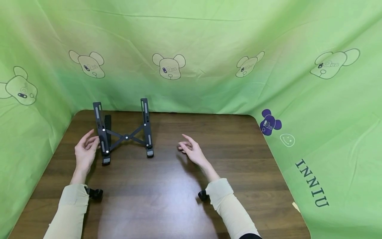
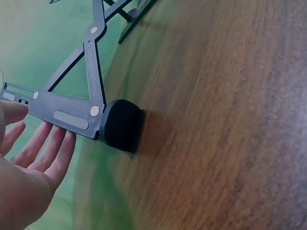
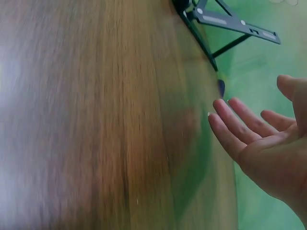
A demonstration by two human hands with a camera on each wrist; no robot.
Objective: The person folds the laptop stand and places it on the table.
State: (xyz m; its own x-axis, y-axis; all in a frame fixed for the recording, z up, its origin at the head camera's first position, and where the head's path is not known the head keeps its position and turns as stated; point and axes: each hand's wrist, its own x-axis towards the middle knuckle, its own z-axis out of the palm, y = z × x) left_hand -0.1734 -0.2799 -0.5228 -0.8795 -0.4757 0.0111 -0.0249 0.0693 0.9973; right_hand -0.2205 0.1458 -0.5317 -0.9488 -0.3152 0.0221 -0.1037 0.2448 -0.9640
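A dark folding laptop stand [image 1: 126,137] stands spread on the wooden table at the left, its two rails joined by crossed bars. Beside its left rail is my left hand [image 1: 85,150], fingers loosely bent. In the left wrist view, the fingertips of this hand [image 2: 36,177] are at the edge of the rail [image 2: 67,112]; whether they press on it I cannot tell. My right hand [image 1: 192,151] hovers over the table, right of the stand and apart from it. Its fingers are relaxed and hold nothing, as the right wrist view shows the hand [image 3: 268,148] with palm exposed.
The brown wooden table [image 1: 179,199] has a green printed cloth [image 1: 209,36] behind it and along both sides. A small pale scrap [image 1: 296,207] lies at the table's right edge. Black wrist devices [image 1: 96,194] sit at both cuffs.
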